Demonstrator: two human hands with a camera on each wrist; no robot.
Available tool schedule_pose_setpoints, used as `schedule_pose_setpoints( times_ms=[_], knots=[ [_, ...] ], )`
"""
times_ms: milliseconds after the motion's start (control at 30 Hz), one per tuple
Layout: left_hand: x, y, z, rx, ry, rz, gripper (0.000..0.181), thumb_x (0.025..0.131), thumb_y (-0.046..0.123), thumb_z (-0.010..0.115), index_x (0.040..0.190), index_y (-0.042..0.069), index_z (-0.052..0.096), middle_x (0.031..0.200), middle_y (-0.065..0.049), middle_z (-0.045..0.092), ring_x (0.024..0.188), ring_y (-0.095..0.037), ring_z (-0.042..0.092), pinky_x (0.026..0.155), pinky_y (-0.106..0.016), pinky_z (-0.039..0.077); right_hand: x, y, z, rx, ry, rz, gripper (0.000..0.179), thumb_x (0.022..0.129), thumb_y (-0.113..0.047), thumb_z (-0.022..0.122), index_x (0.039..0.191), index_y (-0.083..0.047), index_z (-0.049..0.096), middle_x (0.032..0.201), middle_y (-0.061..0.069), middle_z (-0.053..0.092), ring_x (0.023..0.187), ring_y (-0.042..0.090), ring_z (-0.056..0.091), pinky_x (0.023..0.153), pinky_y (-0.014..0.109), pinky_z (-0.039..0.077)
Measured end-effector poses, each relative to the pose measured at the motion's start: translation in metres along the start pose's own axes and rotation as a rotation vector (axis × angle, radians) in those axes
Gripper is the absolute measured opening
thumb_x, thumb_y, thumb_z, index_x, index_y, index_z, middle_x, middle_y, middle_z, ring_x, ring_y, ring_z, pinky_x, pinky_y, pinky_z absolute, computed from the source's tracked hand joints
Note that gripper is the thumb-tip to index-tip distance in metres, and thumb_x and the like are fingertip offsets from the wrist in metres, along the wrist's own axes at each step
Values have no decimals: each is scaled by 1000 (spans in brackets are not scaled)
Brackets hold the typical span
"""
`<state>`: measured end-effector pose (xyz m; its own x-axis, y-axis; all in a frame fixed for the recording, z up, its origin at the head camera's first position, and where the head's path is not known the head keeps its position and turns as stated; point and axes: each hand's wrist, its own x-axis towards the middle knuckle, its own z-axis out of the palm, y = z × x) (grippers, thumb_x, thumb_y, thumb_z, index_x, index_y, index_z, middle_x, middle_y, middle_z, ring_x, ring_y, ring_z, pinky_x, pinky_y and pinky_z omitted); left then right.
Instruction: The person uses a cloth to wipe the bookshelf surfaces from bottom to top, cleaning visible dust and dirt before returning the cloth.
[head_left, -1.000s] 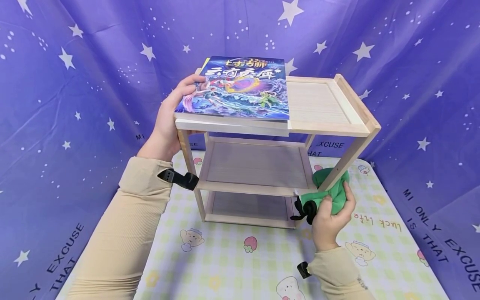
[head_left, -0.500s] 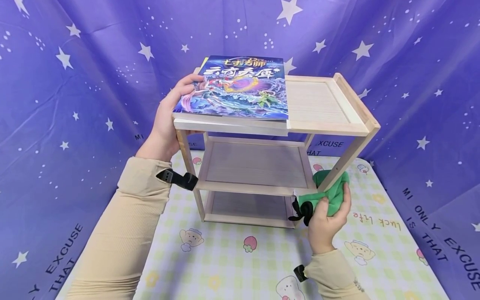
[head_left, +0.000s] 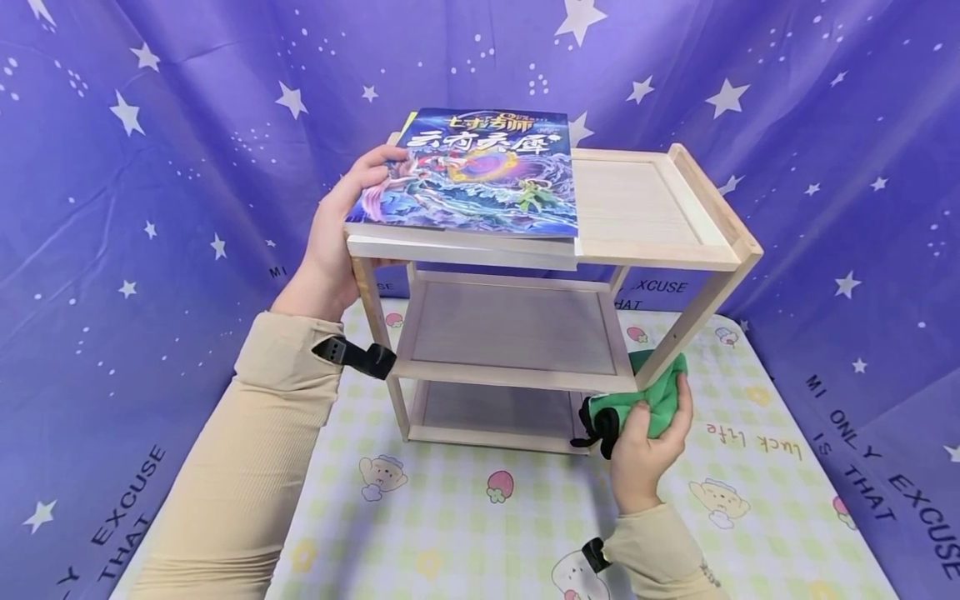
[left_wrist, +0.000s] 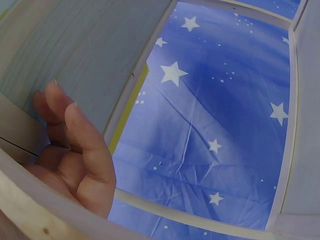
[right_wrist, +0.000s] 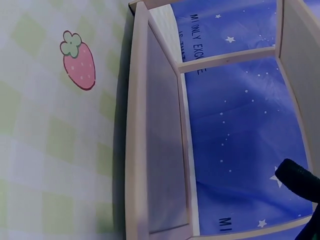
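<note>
A three-tier wooden shelf (head_left: 517,381) stands on the table. My left hand (head_left: 335,229) grips the left end of its top tier, with fingertips over the edge of a blue comic-style book (head_left: 480,179). The left wrist view shows curled fingers (left_wrist: 90,145) beneath that top board. Low on the right, my right hand (head_left: 645,458) holds a green cloth (head_left: 663,400) against the front right leg, around the height of the middle tier. Black loops (head_left: 606,429) hang from the cloth's left side. A dark strip (right_wrist: 300,182) shows at the edge of the right wrist view.
Under the shelf lies a checked tablecloth (head_left: 465,533) printed with cartoon bears and strawberries. A purple starry curtain (head_left: 225,108) surrounds the table at the back and sides. Bare wood shows on the top tier's right part (head_left: 633,200), right of the book.
My right hand and the green cloth have shifted slightly down and left along the shelf's front right leg. My left hand keeps its grip in the same place.
</note>
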<state>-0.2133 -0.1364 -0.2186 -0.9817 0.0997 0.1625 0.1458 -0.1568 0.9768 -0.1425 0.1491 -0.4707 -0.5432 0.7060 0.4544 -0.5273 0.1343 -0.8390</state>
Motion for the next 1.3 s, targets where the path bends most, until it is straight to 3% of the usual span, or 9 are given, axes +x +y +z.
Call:
schedule_pose_setpoints(
  times_ms=[133, 400, 700, 967, 1300],
  knots=[
    [1, -2, 0, 8, -2, 4, 34, 98, 34, 42, 129, 31, 56, 148, -2, 42, 105, -22, 58, 79, -34, 43, 0, 2, -2, 25, -1, 43, 55, 90, 8, 42, 144, -2, 45, 141, 14, 54, 109, 11, 56, 82, 14, 48],
    [0, -2, 0, 14, -1, 9, 35, 98, 34, 41, 129, 31, 56, 149, -1, 41, 107, -23, 57, 81, -36, 42, 4, 7, -7, 65, -27, 99, 56, 87, 10, 41, 142, -3, 48, 122, 1, 63, 87, 6, 60, 68, 13, 51],
    [0, -2, 0, 7, 7, 3, 35, 98, 34, 42, 130, 31, 56, 149, 0, 41, 109, -22, 56, 82, -35, 42, 2, 18, -16, 53, -64, 200, 52, 87, 9, 41, 136, -3, 52, 109, -2, 63, 83, 4, 59, 65, 11, 50],
    [0, -2, 0, 9, 7, 13, 35, 98, 34, 42, 130, 31, 56, 150, 0, 41, 113, -23, 55, 84, -35, 41, 3, 33, -22, 20, -81, 294, 44, 86, 7, 42, 122, -10, 59, 98, -4, 64, 78, 3, 59, 63, 12, 49],
    [0, -2, 0, 3, 3, 8, 35, 98, 34, 41, 130, 31, 56, 149, -1, 41, 107, -22, 57, 81, -35, 42, 3, 45, -30, -123, -146, 471, 35, 88, -1, 42, 110, -22, 60, 93, -15, 61, 81, 1, 55, 70, 14, 44]
  ],
)
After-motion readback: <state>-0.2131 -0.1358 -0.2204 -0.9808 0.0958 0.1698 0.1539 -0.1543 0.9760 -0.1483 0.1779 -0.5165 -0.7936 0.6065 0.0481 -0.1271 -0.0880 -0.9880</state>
